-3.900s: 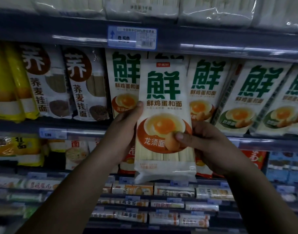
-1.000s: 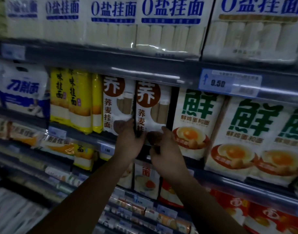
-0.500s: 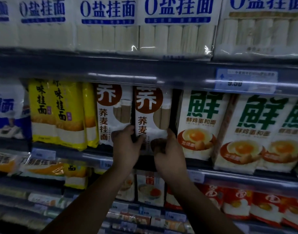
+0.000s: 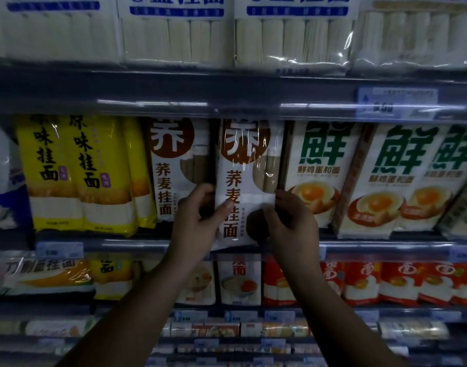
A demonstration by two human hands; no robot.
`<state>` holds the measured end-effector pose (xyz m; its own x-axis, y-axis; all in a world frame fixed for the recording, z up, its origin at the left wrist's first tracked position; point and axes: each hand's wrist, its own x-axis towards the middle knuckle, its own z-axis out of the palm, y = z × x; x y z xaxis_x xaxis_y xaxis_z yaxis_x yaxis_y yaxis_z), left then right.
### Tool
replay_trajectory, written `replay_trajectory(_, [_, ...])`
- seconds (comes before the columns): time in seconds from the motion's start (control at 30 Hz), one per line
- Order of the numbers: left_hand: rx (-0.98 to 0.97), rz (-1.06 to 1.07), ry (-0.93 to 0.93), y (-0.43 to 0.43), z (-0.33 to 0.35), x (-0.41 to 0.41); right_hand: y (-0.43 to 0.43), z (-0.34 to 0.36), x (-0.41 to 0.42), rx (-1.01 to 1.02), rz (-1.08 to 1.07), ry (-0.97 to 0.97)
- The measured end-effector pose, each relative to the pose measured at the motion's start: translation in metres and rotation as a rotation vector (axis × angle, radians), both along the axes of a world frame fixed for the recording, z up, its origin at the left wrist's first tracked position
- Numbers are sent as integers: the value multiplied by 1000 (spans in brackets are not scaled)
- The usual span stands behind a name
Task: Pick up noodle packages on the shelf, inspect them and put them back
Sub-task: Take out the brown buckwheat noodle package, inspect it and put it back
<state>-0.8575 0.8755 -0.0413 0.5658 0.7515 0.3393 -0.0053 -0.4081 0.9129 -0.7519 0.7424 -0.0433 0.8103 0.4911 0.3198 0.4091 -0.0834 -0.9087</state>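
Note:
A white noodle package with a brown circle and brown characters (image 4: pixel 247 178) stands at the middle shelf's front, its lower end out past the shelf edge. My left hand (image 4: pixel 198 226) grips its lower left edge, thumb on the front. My right hand (image 4: pixel 293 223) grips its lower right edge. A second package of the same kind (image 4: pixel 174 168) stands just to its left on the shelf. The top of the held package is partly hidden behind the shelf rail above.
Yellow noodle packs (image 4: pixel 76 173) stand left, white packs with green characters and egg pictures (image 4: pixel 322 170) right. Large white packs (image 4: pixel 174 30) fill the shelf above. Red packs (image 4: pixel 386 282) and others sit on lower shelves. A blue price tag (image 4: pixel 396 103) hangs on the upper rail.
Earlier I held a green egg noodle pack. Since one second ago both hands keep their hold on the brown package, which has come forward and down off the shelf.

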Motion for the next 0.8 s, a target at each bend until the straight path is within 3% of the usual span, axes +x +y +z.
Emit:
replay_trajectory(0.07, [-94, -19, -39, -5, -3, -8, -7, -5, -6, 10, 14, 30])
replay_trajectory(0.2, [-305, -91, -121, -13, -9, -30, -21, -1, -16, 177, 95, 271])
replay_trajectory(0.4, [-517, -217, -139, -29, -16, -53, -25, 16, -14, 150, 367, 588])
replay_trajectory(0.6, [-574, -204, -117, -29, -8, -63, -29, 19, -26, 284, 448, 802])
replay_trajectory(0.8, [-476, -232, -5, -30, -3, -66, -39, 5, -31, 162, 556, 730])
